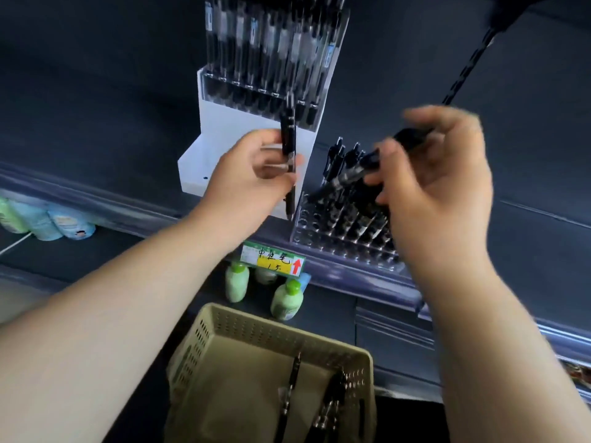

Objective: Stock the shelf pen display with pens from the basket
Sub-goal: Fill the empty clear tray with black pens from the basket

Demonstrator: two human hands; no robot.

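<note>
My left hand point(252, 174) grips one black pen point(288, 135) upright in front of the white tiered pen display point(224, 135) on the shelf. My right hand point(441, 180), blurred by motion, holds a bunch of black pens point(361, 171) slanted over the clear holed pen rack point(323, 241), which stands to the right of the white display and carries several black pens. Below, the beige perforated basket point(224, 327) holds a few more black pens point(289, 401).
A yellow and green price tag point(271, 260) hangs on the shelf rail. Green-capped bottles point(236, 282) stand on the lower shelf behind the basket. Pastel bottles point(41, 219) lie at the far left. A black chain point(463, 68) hangs at the upper right.
</note>
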